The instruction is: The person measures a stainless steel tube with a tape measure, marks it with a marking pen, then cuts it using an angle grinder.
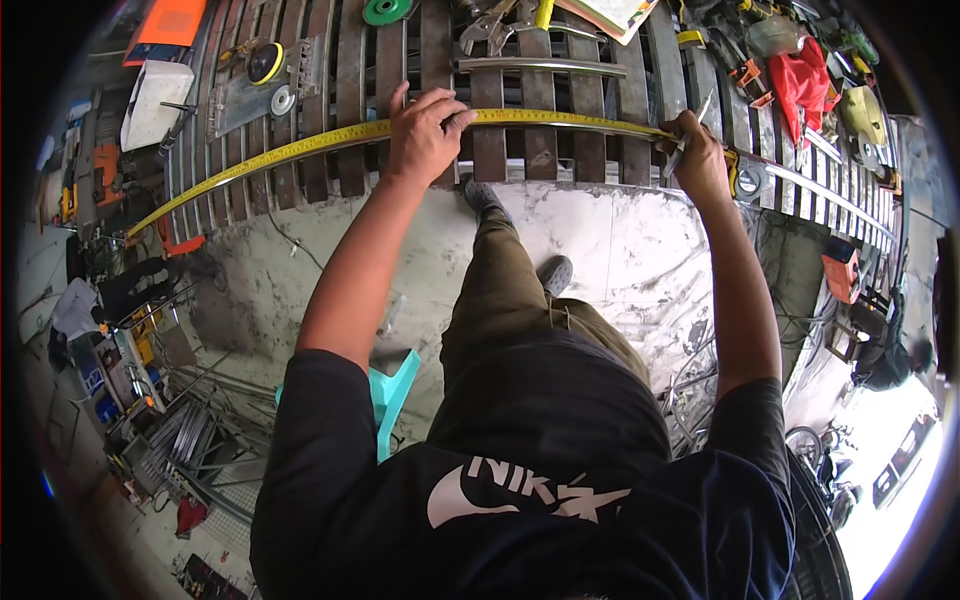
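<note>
A yellow tape measure blade (290, 150) stretches across the slatted metal bench, lying along a thin shiny metal tube (790, 177). My left hand (425, 135) is closed on the blade, thumb and fingers pinching its edge near the middle. My right hand (697, 160) is closed around a slim, pale pen-like marking tool (706, 107), its pointed end sticking up past the fingers. That hand is also at the right part of the blade; whether it grips the blade is hidden. Just right of it sits the tape measure case (748, 180), partly behind the wrist.
On the slatted bench (490, 150) lie a short metal tube (545, 67), locking pliers (490, 32), a green disc (386, 10), a yellow-rimmed disc (265, 63) and a red bag (800, 85). Below stands a turquoise stool (393, 400). Metal profiles (190, 435) are piled at left.
</note>
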`<state>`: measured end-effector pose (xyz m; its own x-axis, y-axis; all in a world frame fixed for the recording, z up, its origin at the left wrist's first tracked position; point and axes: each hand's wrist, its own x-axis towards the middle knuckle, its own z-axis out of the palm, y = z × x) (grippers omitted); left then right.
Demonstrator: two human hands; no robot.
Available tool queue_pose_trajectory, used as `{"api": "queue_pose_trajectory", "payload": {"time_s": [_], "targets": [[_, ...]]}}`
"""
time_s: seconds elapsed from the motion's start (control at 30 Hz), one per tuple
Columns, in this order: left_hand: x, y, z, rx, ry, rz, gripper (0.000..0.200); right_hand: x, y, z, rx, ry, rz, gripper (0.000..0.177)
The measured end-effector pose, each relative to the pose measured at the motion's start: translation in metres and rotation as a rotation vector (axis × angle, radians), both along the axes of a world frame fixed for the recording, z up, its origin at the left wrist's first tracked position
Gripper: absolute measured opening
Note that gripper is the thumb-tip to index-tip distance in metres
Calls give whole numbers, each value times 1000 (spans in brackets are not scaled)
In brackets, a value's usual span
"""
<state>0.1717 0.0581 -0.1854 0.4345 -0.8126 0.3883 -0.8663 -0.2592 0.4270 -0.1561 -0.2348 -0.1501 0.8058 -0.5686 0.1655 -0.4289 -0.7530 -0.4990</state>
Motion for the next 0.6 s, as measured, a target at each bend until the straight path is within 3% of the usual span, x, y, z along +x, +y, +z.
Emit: {"api": "queue_pose_trajectory", "payload": {"time_s": [0.6], "targets": [[-8,-9,-1,13,-3,5,9,5,-9,0,89,54,-32,26]]}}
